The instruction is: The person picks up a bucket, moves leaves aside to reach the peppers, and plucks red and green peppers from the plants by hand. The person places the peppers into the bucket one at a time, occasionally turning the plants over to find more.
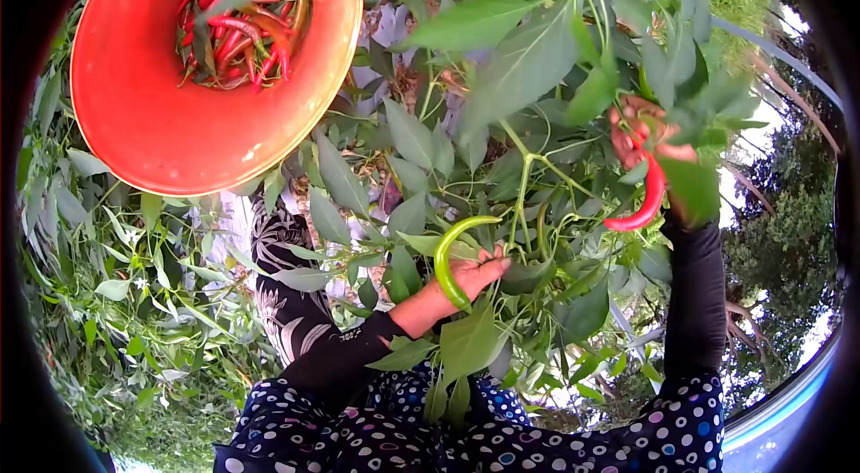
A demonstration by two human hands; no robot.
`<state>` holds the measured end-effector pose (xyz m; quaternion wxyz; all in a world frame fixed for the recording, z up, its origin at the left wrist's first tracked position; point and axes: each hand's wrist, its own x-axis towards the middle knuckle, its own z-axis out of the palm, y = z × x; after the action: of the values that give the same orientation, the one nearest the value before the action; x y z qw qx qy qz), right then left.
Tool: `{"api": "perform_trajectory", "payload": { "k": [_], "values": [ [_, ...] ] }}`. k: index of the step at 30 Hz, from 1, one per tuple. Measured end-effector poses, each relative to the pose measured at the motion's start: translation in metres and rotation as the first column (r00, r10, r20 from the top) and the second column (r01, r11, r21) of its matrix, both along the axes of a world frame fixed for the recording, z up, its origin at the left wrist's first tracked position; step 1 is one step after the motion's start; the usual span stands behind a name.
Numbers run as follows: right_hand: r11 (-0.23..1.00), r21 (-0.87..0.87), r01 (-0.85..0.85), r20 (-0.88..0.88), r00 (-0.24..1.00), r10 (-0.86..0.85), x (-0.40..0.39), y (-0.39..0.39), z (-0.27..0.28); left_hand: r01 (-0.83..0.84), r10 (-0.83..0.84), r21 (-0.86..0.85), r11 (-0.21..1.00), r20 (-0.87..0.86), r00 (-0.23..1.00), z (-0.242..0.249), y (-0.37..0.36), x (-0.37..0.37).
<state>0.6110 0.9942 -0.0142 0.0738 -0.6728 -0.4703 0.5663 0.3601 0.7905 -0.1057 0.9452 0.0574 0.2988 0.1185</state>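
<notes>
Polka-dot sleeves (pixel 376 437) reach into a chili plant as the right hand (pixel 640 137) clamps a red chili (pixel 647 200), best snapped at the stem, and the left hand (pixel 466 276), fingers apart, parts leaves beside a green chili (pixel 448 258).

Orange basin (pixel 152 115): smooth plastic w/ a soft sheen, rim slightly glossy. Red chilies (pixel 237 34) inside: waxy, shiny skins. Red chili (pixel 647 200) by the right hand (pixel 640 137): glossy, smooth, wet-looking highlight. Green chili (pixel 448 258) by the left hand (pixel 470 276): smooth, semi-gloss. Leaves (pixel 520 70): matt, veined, thin. Sleeves (pixel 694 294): dark matt knit cloth. Dotted garment (pixel 403 433): soft printed fabric, no shine.
</notes>
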Motion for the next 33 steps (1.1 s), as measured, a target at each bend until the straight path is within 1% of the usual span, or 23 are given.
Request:
{"api": "perform_trajectory", "payload": {
  "k": [1, 3, 6, 7, 8, 9, 10, 11, 13, 15, 16, 18, 19, 21, 22, 23, 25, 26, 28, 29, 31, 32, 33],
  "values": [
    [0.901, -0.347, 0.259, -0.109, 0.943, -0.313, -0.001, 0.005, 0.014, 0.02, -0.02, -0.003, 1.0, 0.03, 0.999, -0.003, -0.001, 0.001],
    [0.879, -0.274, 0.391, 0.021, 0.916, -0.401, 0.012, -0.022, 0.015, 0.04, -0.039, -0.012, 0.999, 0.059, 0.997, -0.008, -0.006, 0.002],
    [0.786, -0.423, 0.45, 0.082, 0.883, -0.462, 0.015, -0.036, 0.031, 0.112, -0.109, -0.018, 0.993, 0.122, 0.986, -0.016, -0.01, 0.002],
    [0.844, -0.5, 0.194, -0.387, 0.822, -0.418, -0.005, -0.034, 0.039, 0.113, -0.109, -0.026, 0.993, 0.12, 0.987, -0.018, -0.009, 0.0],
    [0.781, -0.281, 0.557, 0.213, 0.83, -0.515, -0.064, -0.031, 0.073, -0.006, 0.004, 0.008, 1.0, 0.152, 0.988, -0.018, -0.007, 0.0],
    [0.762, -0.562, 0.32, -0.086, 0.894, -0.439, -0.043, -0.027, 0.081, -0.127, 0.117, 0.038, 0.991, 0.187, 0.975, -0.019, -0.004, 0.0],
    [0.775, -0.525, 0.352, -0.108, 0.875, -0.471, -0.033, -0.034, 0.09, -0.132, 0.181, -0.209, 0.969, 0.237, 0.955, -0.014, 0.001, -0.002],
    [0.783, -0.484, 0.392, -0.128, 0.853, -0.506, -0.025, -0.044, 0.1, -0.119, 0.174, -0.222, 0.968, 0.247, 0.953, -0.012, -0.006, -0.001],
    [0.888, -0.253, 0.385, -0.25, 0.86, -0.444, 0.01, -0.051, 0.099, -0.243, 0.469, -0.519, 0.82, 0.363, 0.805, -0.022, -0.015, 0.006],
    [0.915, 0.006, 0.403, -0.005, 0.915, -0.403, 0.038, -0.035, 0.09, -0.299, 0.512, -0.456, 0.838, 0.467, 0.721, -0.031, -0.012, 0.009],
    [0.909, 0.172, 0.379, 0.283, 0.865, -0.415, 0.055, -0.026, 0.073, -0.27, 0.462, -0.413, 0.87, 0.489, 0.74, -0.026, 0.002, 0.004],
    [0.983, 0.022, 0.183, 0.559, 0.813, -0.164, 0.065, 0.005, 0.04, -0.176, 0.369, -0.378, 0.909, 0.531, 0.763, -0.019, 0.019, -0.005],
    [0.966, 0.188, -0.18, 0.659, 0.752, 0.012, 0.08, 0.01, 0.008, -0.168, 0.354, -0.365, 0.916, 0.536, 0.766, -0.021, 0.018, -0.007],
    [0.914, -0.041, -0.404, 0.864, 0.445, 0.235, 0.074, 0.031, -0.028, -0.133, 0.34, -0.443, 0.887, 0.427, 0.838, -0.027, 0.011, -0.013],
    [0.752, -0.193, -0.631, 0.83, 0.303, 0.467, 0.108, 0.032, -0.054, -0.087, 0.289, -0.445, 0.892, 0.411, 0.864, -0.035, 0.004, -0.017],
    [0.78, -0.189, -0.596, 0.786, 0.384, 0.484, 0.098, 0.034, -0.061, -0.151, 0.273, -0.385, 0.911, 0.287, 0.918, -0.038, 0.001, -0.021],
    [0.756, -0.363, -0.545, 0.843, 0.153, 0.515, 0.13, 0.014, -0.096, -0.16, 0.238, -0.3, 0.94, 0.245, 0.94, -0.049, -0.01, -0.035],
    [0.767, -0.357, -0.533, 0.843, 0.17, 0.51, 0.147, -0.007, -0.1, -0.155, 0.218, -0.328, 0.932, 0.165, 0.962, -0.06, -0.028, -0.042],
    [0.712, 0.301, -0.635, 0.761, 0.61, 0.223, 0.172, -0.039, -0.091, -0.13, 0.145, -0.337, 0.933, 0.021, 0.989, -0.054, -0.028, -0.056],
    [0.838, -0.261, -0.48, 0.846, 0.305, 0.438, 0.134, -0.022, -0.054, -0.114, 0.127, -0.331, 0.937, 0.02, 0.992, -0.042, -0.021, -0.06],
    [0.914, -0.252, -0.317, 0.825, 0.424, 0.374, 0.157, -0.055, -0.049, -0.057, -0.01, -0.196, 0.979, -0.325, 0.946, -0.014, -0.007, -0.065],
    [0.768, -0.038, -0.64, 0.928, 0.263, 0.265, 0.15, -0.081, -0.032, -0.22, 0.219, 0.028, 0.975, -0.273, 0.937, 0.024, 0.011, -0.062],
    [0.838, -0.027, -0.545, 0.921, 0.313, 0.233, 0.145, -0.099, -0.02, -0.207, 0.209, 0.038, 0.978, -0.27, 0.94, 0.032, 0.009, -0.061]
  ]
}}
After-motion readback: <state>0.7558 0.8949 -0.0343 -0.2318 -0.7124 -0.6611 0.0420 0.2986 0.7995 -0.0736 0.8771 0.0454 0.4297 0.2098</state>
